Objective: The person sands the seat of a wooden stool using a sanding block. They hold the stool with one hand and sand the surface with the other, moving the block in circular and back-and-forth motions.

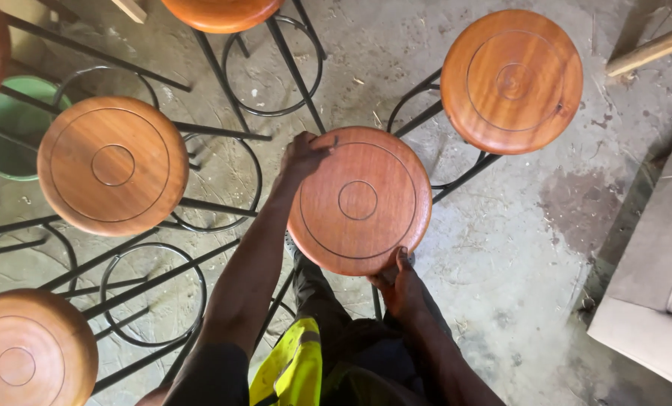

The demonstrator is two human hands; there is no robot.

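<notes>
On the left stood several finished stools: one with a round wooden seat [112, 165] on black metal legs, another seat [31, 352] lower down, and a green bucket [9, 131] behind them on the concrete floor [516, 248]. In the middle, the person gripped the middle stool [360, 200] by its seat. The left hand [306, 154] curled closed over the far left rim, while the right hand [397, 286] clasped the near edge, thumb on top. The seat looked nearly level, face up, and being round it had no long axis; its legs ran down to the floor. It seemed mid-placement among the others. To the right stood another stool [512, 81] and a beige cushion [655, 286].
</notes>
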